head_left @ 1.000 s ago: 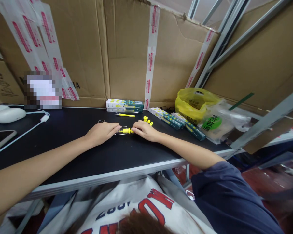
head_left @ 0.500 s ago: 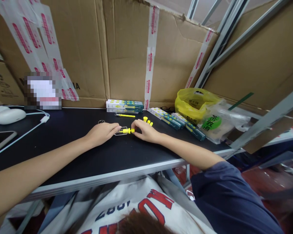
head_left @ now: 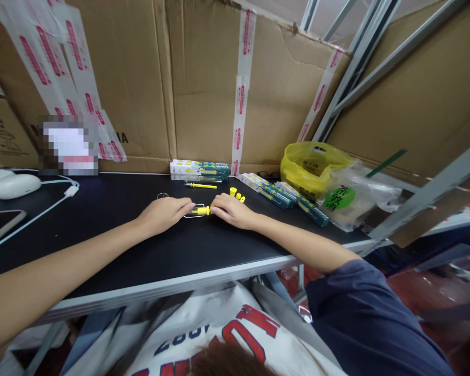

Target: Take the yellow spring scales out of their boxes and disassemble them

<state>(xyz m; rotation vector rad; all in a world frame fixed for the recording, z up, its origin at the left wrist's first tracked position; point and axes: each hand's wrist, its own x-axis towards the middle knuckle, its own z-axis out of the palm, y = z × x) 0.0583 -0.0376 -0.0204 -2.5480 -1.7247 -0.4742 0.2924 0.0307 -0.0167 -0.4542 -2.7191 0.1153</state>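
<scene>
My left hand point(head_left: 163, 215) is closed, its thumb and fingertips pinching the left end of a small yellow tool with a wire frame point(head_left: 201, 211). The tool lies level, low over the desk, its wire loop running along the yellow barrel. At the right end, my right hand point(head_left: 232, 210) is closed in a pinch that hides the tip. Behind the hands lies a thin yellow pen-like piece point(head_left: 202, 186) with a dark end. Several small yellow caps point(head_left: 237, 195) sit just beyond my right hand. A wire ring point(head_left: 163, 196) shows behind my left hand.
Printed boxes point(head_left: 199, 171) are stacked by the cardboard wall. More boxes point(head_left: 268, 190) lie right, near a yellow plastic bag point(head_left: 311, 164) and a clear bag point(head_left: 347, 201). A phone point(head_left: 2, 227), white cables and a white rounded case point(head_left: 15, 186) are left. A metal post point(head_left: 431, 183) crosses at right.
My right fingers have closed in over the tool's right end, covering the yellow tip that showed before. My left hand stays where it was.
</scene>
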